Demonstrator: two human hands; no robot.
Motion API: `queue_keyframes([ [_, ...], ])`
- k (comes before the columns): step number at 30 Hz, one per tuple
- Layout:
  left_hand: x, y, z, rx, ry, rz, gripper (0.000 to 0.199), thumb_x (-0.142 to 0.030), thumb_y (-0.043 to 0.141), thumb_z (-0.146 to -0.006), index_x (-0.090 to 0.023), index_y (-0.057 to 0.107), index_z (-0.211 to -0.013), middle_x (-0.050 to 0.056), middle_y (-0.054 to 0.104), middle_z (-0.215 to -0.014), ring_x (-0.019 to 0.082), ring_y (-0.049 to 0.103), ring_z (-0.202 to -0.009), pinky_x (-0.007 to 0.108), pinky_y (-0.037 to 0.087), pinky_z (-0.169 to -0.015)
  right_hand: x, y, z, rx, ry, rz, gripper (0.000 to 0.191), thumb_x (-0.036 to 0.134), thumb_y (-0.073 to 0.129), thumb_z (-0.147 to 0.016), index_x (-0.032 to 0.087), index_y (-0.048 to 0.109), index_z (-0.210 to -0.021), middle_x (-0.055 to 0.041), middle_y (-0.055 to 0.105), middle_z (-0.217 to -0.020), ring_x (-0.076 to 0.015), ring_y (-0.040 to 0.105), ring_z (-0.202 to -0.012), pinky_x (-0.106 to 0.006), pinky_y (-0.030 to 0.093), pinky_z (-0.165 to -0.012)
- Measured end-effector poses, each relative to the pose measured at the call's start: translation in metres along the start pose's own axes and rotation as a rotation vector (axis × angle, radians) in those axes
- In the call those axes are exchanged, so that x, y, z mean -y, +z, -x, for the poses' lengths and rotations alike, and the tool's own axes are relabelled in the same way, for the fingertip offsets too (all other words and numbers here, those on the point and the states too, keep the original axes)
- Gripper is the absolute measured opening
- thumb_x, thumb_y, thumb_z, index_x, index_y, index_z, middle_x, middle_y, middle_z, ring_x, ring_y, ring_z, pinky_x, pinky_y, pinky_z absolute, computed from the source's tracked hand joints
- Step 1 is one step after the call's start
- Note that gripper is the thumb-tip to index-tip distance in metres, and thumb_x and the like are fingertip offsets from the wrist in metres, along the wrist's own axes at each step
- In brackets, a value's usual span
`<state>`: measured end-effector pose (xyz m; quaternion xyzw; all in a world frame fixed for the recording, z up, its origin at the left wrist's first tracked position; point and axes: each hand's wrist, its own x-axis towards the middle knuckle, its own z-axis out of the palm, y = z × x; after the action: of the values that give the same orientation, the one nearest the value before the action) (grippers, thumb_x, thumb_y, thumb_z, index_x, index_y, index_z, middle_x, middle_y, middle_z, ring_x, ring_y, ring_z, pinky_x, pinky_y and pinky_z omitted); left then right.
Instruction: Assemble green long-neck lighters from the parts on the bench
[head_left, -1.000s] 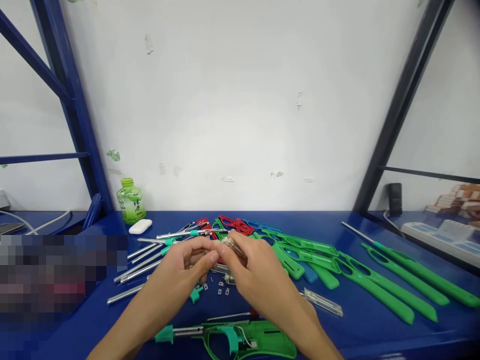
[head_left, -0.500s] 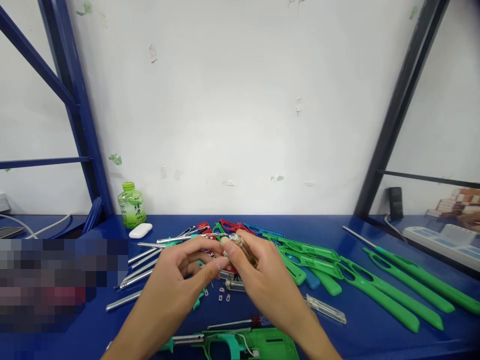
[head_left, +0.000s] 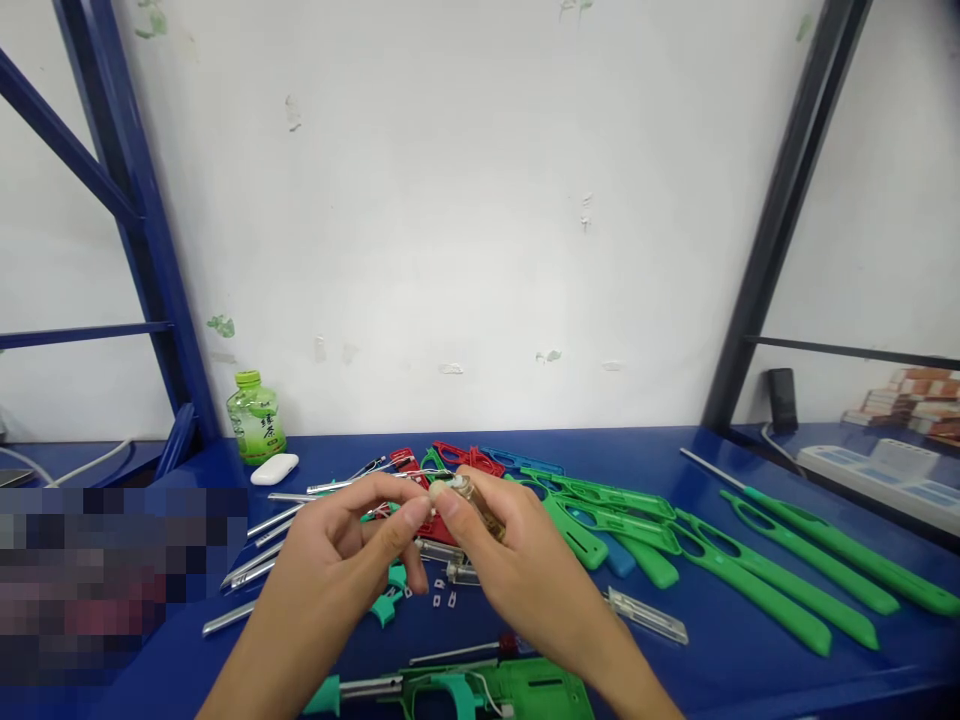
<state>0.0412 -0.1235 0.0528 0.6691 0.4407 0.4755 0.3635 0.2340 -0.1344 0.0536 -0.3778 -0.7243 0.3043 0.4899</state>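
My right hand is wrapped round a clear, brownish lighter fuel tank, its valve end pointing up and left. The thumb and index finger of my left hand are pinched together right at that end; whatever is between them is too small to make out. Below the hands lies an opened green lighter shell with a teal trigger and a white wire. A screwdriver rests just behind it. Small white clips and teal triggers are scattered under my fingers.
Metal lighter tubes lie at left, green shell halves at right, red shells behind. Another clear tank sits right of my wrist. A green bottle and white case stand by the wall; a power strip is far right.
My left fingers have shifted slightly left and its lower fingers hang more open. The tank stays in my right hand. The whole view has moved a little.
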Motion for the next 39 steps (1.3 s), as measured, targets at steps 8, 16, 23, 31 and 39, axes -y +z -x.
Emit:
queue_keyframes([
  [8,-0.007,-0.016,0.002,-0.02,-0.069,0.069,0.059,-0.083,0.077,-0.095,-0.024,0.078,-0.104,-0.001,0.067,-0.057,0.008,0.032,-0.039,0.024,0.022,-0.044,0.002,0.0,0.006,-0.016,-0.021,0.117,0.052,0.055,0.03,-0.126,0.028,0.055,-0.089,0.0,0.061,-0.082,-0.0204,0.056,-0.075,-0.038,0.04,-0.07],
  [16,-0.002,-0.019,-0.004,-0.059,-0.063,0.065,0.071,-0.079,0.086,-0.088,-0.023,0.083,-0.131,-0.005,0.062,-0.06,0.01,0.042,-0.045,0.024,0.029,-0.045,0.005,-0.002,0.003,0.002,-0.055,0.083,0.039,0.045,0.049,-0.122,0.027,0.053,-0.088,0.0048,0.058,-0.077,-0.0158,0.048,-0.067,-0.036,0.034,-0.065],
  [23,0.001,-0.018,-0.006,-0.068,-0.077,0.049,0.071,-0.084,0.086,-0.085,-0.024,0.085,-0.123,-0.002,0.067,-0.061,0.009,0.035,-0.041,0.025,0.021,-0.043,0.003,0.0,0.001,-0.008,-0.089,0.103,0.025,0.036,0.058,-0.119,0.026,0.07,-0.1,0.0034,0.071,-0.086,-0.0148,0.056,-0.071,-0.033,0.04,-0.067],
  [31,0.003,-0.024,-0.009,-0.114,-0.074,0.051,0.071,-0.087,0.091,-0.076,-0.024,0.084,-0.109,0.0,0.069,-0.061,0.01,0.038,-0.043,0.024,0.027,-0.043,0.001,0.001,0.0,-0.06,-0.154,0.132,0.013,0.031,0.072,-0.112,0.028,0.082,-0.104,0.0028,0.085,-0.096,-0.0166,0.07,-0.078,-0.033,0.05,-0.074],
  [39,0.002,-0.025,-0.007,-0.079,-0.008,0.02,0.057,-0.075,0.092,-0.083,-0.025,0.088,-0.108,-0.001,0.067,-0.065,0.014,0.055,-0.054,0.027,0.044,-0.049,-0.005,0.003,-0.001,-0.123,-0.259,0.207,0.01,0.024,0.078,-0.11,0.027,0.087,-0.111,-0.0001,0.088,-0.103,-0.0204,0.08,-0.091,-0.035,0.056,-0.084],
])
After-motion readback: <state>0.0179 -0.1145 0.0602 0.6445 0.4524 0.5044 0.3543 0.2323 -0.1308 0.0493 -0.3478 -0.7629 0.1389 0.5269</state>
